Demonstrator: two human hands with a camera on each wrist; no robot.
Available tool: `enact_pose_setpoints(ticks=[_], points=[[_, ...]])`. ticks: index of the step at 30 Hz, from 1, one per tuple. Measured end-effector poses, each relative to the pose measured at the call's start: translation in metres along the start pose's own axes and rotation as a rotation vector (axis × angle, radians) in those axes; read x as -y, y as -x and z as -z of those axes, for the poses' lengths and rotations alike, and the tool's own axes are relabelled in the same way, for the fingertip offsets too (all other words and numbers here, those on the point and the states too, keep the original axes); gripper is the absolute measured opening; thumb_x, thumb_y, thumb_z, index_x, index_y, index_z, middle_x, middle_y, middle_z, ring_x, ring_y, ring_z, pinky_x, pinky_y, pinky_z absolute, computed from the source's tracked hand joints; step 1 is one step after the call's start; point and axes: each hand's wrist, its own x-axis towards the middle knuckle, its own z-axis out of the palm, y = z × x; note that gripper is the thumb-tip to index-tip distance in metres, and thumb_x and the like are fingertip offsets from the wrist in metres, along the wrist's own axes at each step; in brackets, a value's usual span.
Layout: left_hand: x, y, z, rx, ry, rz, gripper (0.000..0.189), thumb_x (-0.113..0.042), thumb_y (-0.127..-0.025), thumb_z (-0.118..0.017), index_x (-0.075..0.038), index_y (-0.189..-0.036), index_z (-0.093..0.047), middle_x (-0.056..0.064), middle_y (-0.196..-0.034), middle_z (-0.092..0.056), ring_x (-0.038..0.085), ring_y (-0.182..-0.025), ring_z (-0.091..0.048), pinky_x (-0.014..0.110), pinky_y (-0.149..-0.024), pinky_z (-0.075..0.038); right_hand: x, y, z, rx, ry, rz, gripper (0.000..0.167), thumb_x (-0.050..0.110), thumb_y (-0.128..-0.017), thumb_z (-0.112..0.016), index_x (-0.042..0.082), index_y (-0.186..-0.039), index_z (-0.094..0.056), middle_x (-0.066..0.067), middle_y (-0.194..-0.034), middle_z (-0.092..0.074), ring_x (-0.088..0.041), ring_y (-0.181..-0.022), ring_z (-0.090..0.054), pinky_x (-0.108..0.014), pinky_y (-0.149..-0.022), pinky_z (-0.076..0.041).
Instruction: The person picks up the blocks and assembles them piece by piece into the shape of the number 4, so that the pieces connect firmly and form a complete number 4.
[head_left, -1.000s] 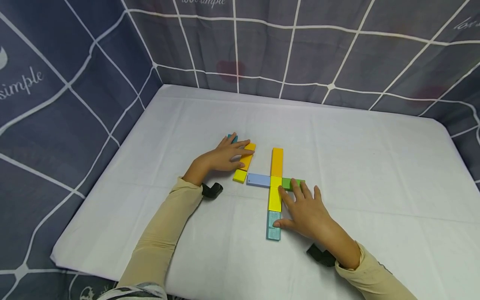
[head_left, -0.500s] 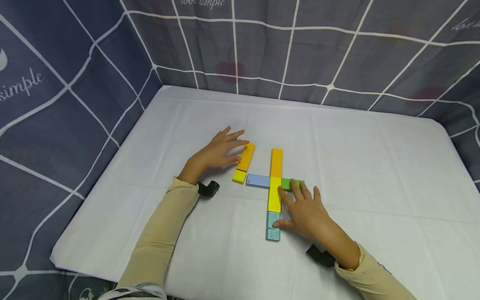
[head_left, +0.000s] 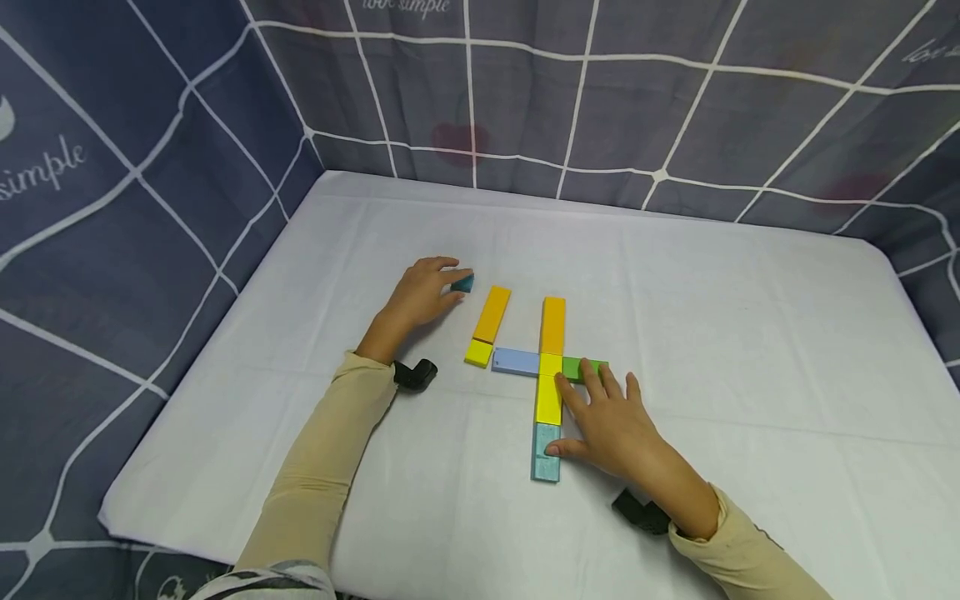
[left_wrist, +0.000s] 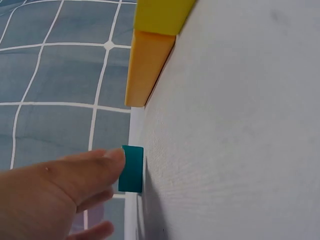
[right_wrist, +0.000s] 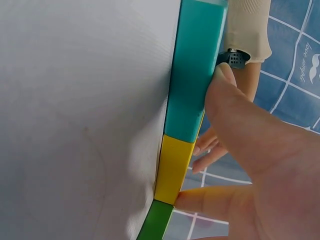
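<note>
In the head view my left hand point(head_left: 422, 292) pinches a small teal block point(head_left: 462, 283) between thumb and forefinger. The thumb lies against the same teal block point(left_wrist: 131, 169) in the left wrist view. My right hand point(head_left: 617, 429) rests spread over a cross of coloured blocks. Its thumb lies on the long teal block point(head_left: 547, 454), its forefinger on the yellow block point(head_left: 549, 400), and another finger on the green block point(head_left: 592, 368). An orange block point(head_left: 554, 325) forms the top of the cross, and a light blue block point(head_left: 516, 361) its left arm.
Left of the cross lies a second orange block point(head_left: 492, 313), slightly slanted, with a small yellow block point(head_left: 478, 353) at its near end. All rest on a white-covered table point(head_left: 750, 350). A dark checked curtain point(head_left: 525, 100) encloses the far and left sides.
My left hand lifts off the slanted orange block, moves left, and its thumb and forefinger come together on the small teal block. My right hand and the cross stay still.
</note>
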Motion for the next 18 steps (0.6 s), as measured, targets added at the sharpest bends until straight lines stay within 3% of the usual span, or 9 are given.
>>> enact_pose_setpoints(ticks=[9,18], points=[[0.003,-0.009,0.001,-0.012,0.028,0.017,0.041,-0.023,-0.088,-0.060,-0.019,-0.128,-0.054,0.010,-0.131,-0.051,0.033,-0.121,-0.044,0.047,-0.099,-0.037,-0.002,0.000,0.003,0.025,-0.021,-0.001,0.088,0.063,-0.072,-0.060,0.011,-0.139,-0.038,-0.026,-0.142,-0.031,-0.047,-0.128,-0.031,-0.067,-0.098,-0.024],[-0.003,-0.028,0.001,0.011,0.077,0.002,0.035,-0.018,-0.086,-0.063,-0.015,-0.120,-0.061,0.011,-0.120,-0.060,0.032,-0.113,-0.049,0.047,-0.097,-0.037,-0.003,0.002,0.001,0.022,-0.015,-0.007,0.091,0.066,-0.069,-0.058,0.011,-0.139,-0.039,-0.026,-0.142,-0.031,-0.048,-0.129,-0.030,-0.068,-0.097,-0.024]])
